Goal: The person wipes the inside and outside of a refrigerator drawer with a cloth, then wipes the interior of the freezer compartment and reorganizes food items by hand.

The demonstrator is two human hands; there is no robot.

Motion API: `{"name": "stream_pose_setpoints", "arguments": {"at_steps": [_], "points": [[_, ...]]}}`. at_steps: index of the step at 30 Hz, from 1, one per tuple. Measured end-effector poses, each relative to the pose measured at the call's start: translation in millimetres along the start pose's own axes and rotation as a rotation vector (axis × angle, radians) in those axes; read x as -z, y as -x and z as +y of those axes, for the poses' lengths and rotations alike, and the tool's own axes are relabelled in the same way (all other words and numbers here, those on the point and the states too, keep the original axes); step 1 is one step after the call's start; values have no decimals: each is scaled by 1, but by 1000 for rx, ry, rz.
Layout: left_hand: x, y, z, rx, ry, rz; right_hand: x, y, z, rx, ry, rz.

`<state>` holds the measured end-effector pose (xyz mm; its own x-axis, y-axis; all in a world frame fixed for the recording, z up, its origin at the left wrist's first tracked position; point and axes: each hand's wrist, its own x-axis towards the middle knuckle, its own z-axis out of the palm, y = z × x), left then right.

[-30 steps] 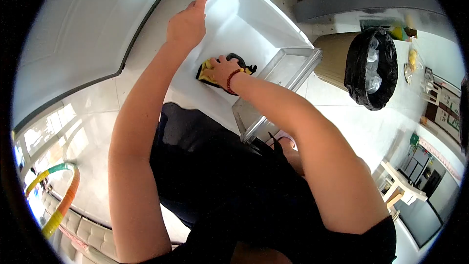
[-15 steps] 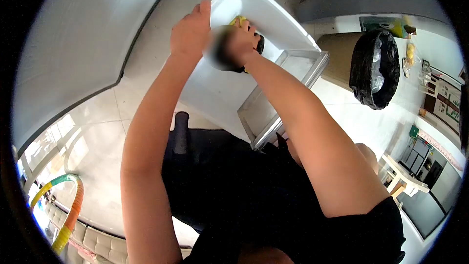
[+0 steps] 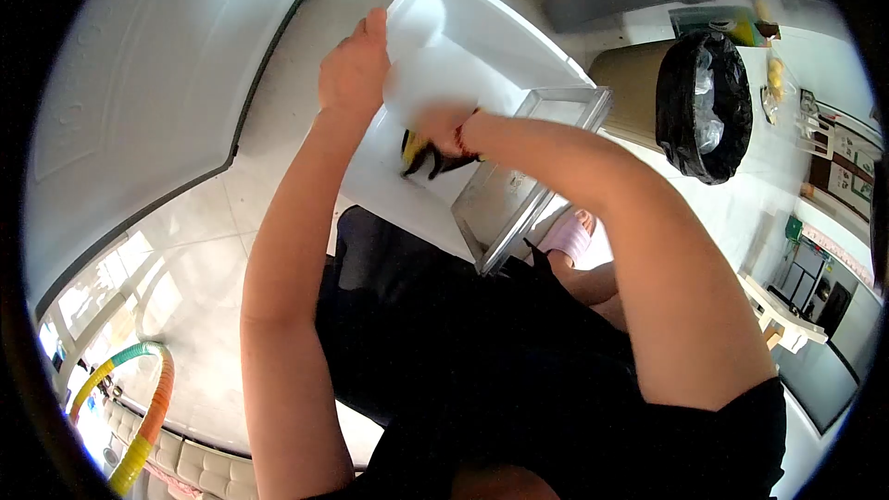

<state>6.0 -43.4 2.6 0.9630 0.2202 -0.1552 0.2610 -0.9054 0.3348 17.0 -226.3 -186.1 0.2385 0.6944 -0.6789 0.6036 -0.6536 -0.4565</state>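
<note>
A white plastic drawer point(image 3: 389, 167) with a grey, clear-panelled front point(image 3: 491, 204) is tilted before me. Wrapped over its left rim, my left hand point(image 3: 354, 71) grips the edge. My right hand point(image 3: 443, 125), with a red bead bracelet on the wrist, is inside the drawer, partly blurred. It presses on a black and yellow cloth point(image 3: 435, 162) bunched against the drawer's inner surface. The fingers of the right hand are mostly lost in the blur.
A bin with a black bag point(image 3: 685, 106) stands to the right. At the left is a large pale panel point(image 3: 157, 83) with a dark edge. A coloured hoop point(image 3: 153, 407) is at lower left. My foot in a pink slipper point(image 3: 569, 239) shows beneath the drawer.
The right hand and the cloth moved up inside the drawer, then back down towards its lower part. My left hand stays on the rim. The slipper has come into fuller view.
</note>
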Motion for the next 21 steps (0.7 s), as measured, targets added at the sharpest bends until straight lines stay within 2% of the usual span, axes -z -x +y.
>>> {"name": "stream_pose_setpoints", "arguments": {"at_steps": [1, 2, 5, 6, 7, 10, 11, 12, 14, 15, 16, 18, 19, 20, 21], "points": [[-1, -1, -2, -12, 14, 11, 52, 51, -19, 250, 112, 532], [-3, 0, -2, -25, 24, 20, 102, 59, -40, 60, 407, 208], [-2, -3, 0, -2, 30, -18, 84, 27, -2, -118, 216, 647], [-2, -4, 1, 8, 33, -3, 81, 29, -26, -296, 105, 719], [-3, -2, 3, 14, 35, 7, 71, 30, -34, -367, -9, 703], [1, 1, 5, 16, 17, -5, 57, 45, -19, 77, 282, 716], [3, 0, 6, 12, 10, -9, 70, 34, -16, -112, 168, 304], [6, -3, 6, 8, 3, 5, 86, 58, -29, -55, 81, 451], [1, 0, 6, 18, 2, 12, 111, 51, -23, -278, -39, 440], [2, 2, 8, 12, -5, 23, 117, 62, -35, -451, -885, 898], [4, 3, 9, 4, -17, 30, 131, 67, -51, -489, -1338, 863], [2, 2, 9, -16, -37, 57, 118, 37, -75, -523, -1158, 1099], [0, 1, 7, -27, -44, 74, 113, 30, -97, -672, -1015, 1180], [-3, 2, 5, -42, -53, 84, 104, 36, -107, -714, -981, 1135], [-2, 3, 6, -22, -56, 64, 75, 20, -98, -629, -942, 970]]}}
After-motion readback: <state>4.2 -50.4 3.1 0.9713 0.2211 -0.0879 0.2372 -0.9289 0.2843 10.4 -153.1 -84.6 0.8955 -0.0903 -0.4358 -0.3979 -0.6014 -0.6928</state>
